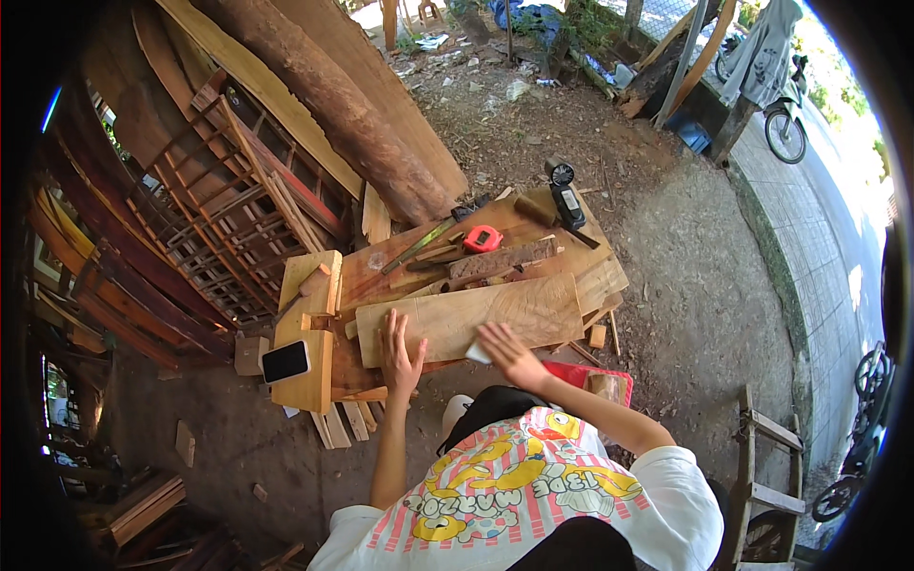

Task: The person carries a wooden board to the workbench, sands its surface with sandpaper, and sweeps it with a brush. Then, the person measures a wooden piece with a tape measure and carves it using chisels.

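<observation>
A pale wooden board [533, 306] lies across the near side of the workbench [367, 271]. Stretched out flat, the fingers of my left hand [400, 354] rest on the board's left end and hold nothing. My right hand [512, 356] is at the board's near edge, around its middle, pressing a small white sheet [479, 353] against the wood. Most of the sheet is hidden under the fingers; whether it is paper or sandpaper I cannot tell. Behind the board lie a red tape measure [483, 239], rough wood strips [505, 257] and a long thin blade-like tool [419, 245].
On the bench's left block are a phone [286, 362] and a wooden-handled tool [309, 285]. A small black fan [564, 195] stands at the far right. A red crate [619, 385] sits near my right forearm. Large planks and a log [352, 109] lean at far left; a ladder [771, 476] is right.
</observation>
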